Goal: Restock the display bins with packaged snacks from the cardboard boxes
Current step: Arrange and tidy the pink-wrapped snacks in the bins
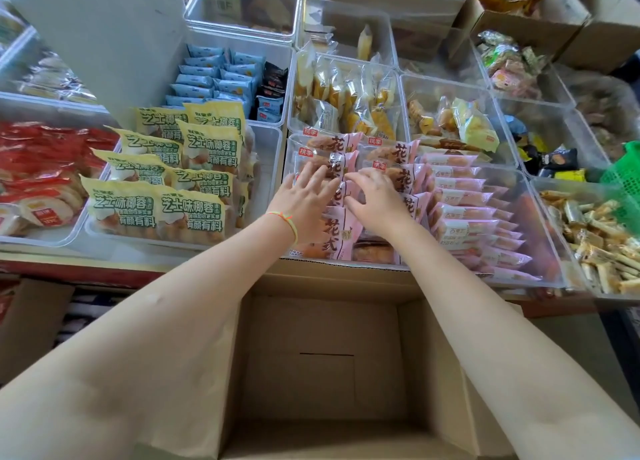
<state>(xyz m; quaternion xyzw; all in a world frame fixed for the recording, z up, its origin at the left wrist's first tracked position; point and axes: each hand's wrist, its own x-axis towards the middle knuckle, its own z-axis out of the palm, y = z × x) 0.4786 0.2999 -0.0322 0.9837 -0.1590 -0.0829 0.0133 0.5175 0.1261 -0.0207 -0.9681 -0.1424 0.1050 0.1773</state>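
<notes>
both hands, left hand (304, 196) and right hand (375, 196), lie with flat, spread fingers gripping nothing on the pink packets (346, 168) beneath them in the clear bin (290, 141); press evenly, squaring rows, since the cardboard box (325, 355) nearer than the grip looks emptied.

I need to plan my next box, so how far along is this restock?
Done: the cardboard box below looks emptied, and the pink-pack bin is nearly full. In hand: left hand and right hand press the pink snack packs into rows. Left: the sparse clear bin behind and other boxes.
</notes>
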